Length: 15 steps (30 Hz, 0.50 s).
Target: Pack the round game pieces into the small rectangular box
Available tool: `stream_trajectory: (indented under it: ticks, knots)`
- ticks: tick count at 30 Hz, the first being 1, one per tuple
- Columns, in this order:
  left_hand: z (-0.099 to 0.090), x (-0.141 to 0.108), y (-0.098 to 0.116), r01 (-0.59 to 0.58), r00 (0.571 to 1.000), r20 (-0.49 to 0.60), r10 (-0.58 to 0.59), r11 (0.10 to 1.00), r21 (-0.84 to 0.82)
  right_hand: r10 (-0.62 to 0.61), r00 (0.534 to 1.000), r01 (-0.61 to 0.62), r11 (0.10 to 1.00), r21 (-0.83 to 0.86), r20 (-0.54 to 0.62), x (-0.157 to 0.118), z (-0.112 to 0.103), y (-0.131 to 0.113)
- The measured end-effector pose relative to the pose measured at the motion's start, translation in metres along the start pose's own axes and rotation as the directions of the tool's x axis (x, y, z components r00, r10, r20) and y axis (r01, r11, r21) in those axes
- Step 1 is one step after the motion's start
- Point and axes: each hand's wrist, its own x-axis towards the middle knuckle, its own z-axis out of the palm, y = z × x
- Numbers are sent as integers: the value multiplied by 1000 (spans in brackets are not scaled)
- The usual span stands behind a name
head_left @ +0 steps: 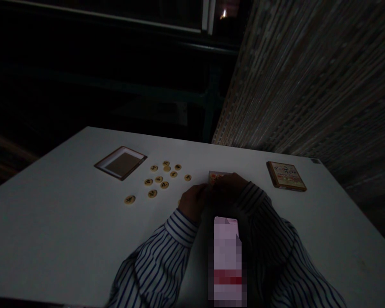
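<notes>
My left hand (192, 201) is closed, with fingers curled at the near left corner of a small shallow box (211, 174). Pieces with reddish markings show inside that box. Over its right part lies my right hand (232, 185); the fingers are lost in shadow, and whether they hold a piece is hidden. To the left, several round Chinese chess pieces (158, 179) with dark characters lie scattered flat on the white table (67, 205). One more piece (179, 202) is partly covered by my left hand.
An open, shallow framed tray or lid (141, 162) lies at the left. A flat brown box (286, 176) with a printed top sits at the right. Between my forearms is a lit, blurred-out phone-like screen (227, 244). A strand curtain (291, 81) hangs behind the table's right side.
</notes>
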Motion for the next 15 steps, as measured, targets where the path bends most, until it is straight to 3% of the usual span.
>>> stream_trajectory:
  ticks: [15]
  knots:
    - [-1,2,-7,-68,986,-159,58,996,-61,8,995,-13,999,-52,-101,-5,-2,5]
